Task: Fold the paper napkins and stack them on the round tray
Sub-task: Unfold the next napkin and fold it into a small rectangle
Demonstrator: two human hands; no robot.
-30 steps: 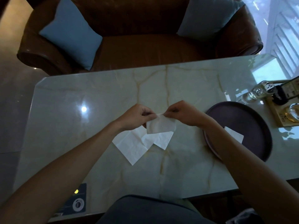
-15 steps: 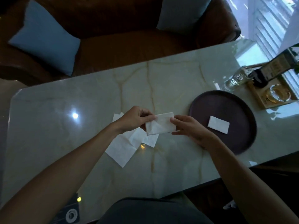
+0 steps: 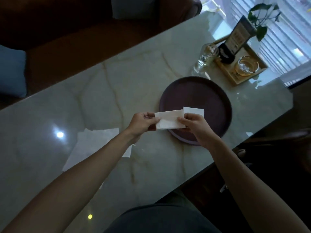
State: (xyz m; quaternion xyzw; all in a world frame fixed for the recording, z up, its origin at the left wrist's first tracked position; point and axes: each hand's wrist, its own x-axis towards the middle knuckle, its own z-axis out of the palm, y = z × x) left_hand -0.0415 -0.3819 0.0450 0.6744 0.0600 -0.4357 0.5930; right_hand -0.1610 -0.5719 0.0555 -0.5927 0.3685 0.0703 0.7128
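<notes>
Left hand [image 3: 143, 122], right hand [image 3: 193, 122] pinch opposite ends of your folded white paper napkin [image 3: 169, 121], taut over dark round tray [image 3: 218, 105] rim, ready for stacking on folded napkin [image 3: 195, 111] there.

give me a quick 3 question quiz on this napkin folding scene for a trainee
1. True or false: the round tray holds no napkin yet.
2. Which hands hold the folded napkin in the air? A) left only B) right only C) both
3. Where do the unfolded napkins lie: on the tray or on the marble table?

Key
1. False: one folded napkin on the tray already lies there.
2. C: the left hand pinches one end, the right hand the other.
3. On the table, partly hidden under the left forearm.
</notes>
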